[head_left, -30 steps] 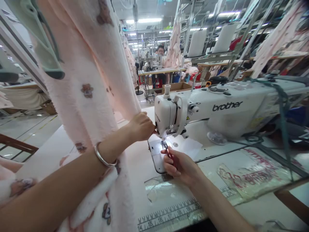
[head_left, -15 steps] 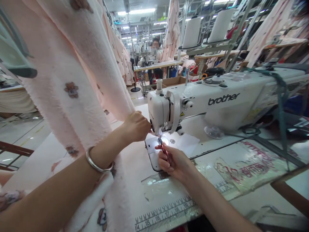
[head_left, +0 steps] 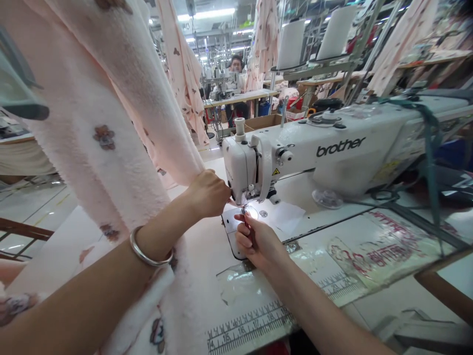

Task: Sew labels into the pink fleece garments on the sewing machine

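Observation:
A white Brother sewing machine (head_left: 342, 148) stands on the table, its lamp lighting the needle area. My left hand (head_left: 207, 193) is closed against the left side of the machine's head; its fingertips are mostly hidden, and so is anything in them. Just below the needle, my right hand (head_left: 258, 239) grips a slim red-handled tool (head_left: 247, 222), of which only a little shows between the fingers. The tool points up toward the presser foot area, above the metal needle plate (head_left: 232, 231). Pink fleece fabric with bear prints (head_left: 129, 162) hangs beside my left forearm.
A printed ruler strip (head_left: 254, 320) runs along the table's front edge. A small clear dish (head_left: 327, 198) sits beneath the machine arm. Thread cones (head_left: 291, 44) stand behind. Further back, a person (head_left: 236, 66) is at another machine.
My right hand has moved slightly left and up, covering more of the red-handled tool. My left hand stays at the machine head. The view has shifted a little.

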A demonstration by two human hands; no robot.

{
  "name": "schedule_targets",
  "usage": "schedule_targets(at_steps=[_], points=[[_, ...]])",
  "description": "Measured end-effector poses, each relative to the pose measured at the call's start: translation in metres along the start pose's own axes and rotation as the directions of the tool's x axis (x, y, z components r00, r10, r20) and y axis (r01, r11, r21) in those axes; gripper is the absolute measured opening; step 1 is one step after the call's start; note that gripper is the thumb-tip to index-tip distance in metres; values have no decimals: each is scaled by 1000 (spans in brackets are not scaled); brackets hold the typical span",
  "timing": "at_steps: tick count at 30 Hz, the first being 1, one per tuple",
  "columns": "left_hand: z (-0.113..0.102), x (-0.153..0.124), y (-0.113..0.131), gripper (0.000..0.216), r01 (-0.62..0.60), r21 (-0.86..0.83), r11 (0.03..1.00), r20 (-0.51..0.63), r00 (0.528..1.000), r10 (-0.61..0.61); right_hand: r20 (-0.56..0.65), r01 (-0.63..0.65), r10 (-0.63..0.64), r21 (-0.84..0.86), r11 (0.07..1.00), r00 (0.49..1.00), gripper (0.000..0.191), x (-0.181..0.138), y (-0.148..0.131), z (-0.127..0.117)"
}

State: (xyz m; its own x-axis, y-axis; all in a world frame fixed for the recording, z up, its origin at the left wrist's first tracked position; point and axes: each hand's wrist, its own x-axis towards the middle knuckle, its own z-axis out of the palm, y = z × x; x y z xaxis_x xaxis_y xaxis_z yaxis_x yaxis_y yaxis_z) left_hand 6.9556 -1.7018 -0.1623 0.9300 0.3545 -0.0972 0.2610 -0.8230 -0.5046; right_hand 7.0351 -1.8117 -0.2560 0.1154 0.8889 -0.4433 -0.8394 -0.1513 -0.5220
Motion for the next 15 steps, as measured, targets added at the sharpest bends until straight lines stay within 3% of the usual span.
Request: schedule_targets(at_steps=[7,15], points=[[2,-1,-1,24,-3,-1,1000,-10,1000,3,-41,86,-87,-41,995,995,25,1,6,2],[2,0,1,21,6,-13,1000,-7,1000,-6,-56,67,-71,-80,995,996,29,3,1,-1]])
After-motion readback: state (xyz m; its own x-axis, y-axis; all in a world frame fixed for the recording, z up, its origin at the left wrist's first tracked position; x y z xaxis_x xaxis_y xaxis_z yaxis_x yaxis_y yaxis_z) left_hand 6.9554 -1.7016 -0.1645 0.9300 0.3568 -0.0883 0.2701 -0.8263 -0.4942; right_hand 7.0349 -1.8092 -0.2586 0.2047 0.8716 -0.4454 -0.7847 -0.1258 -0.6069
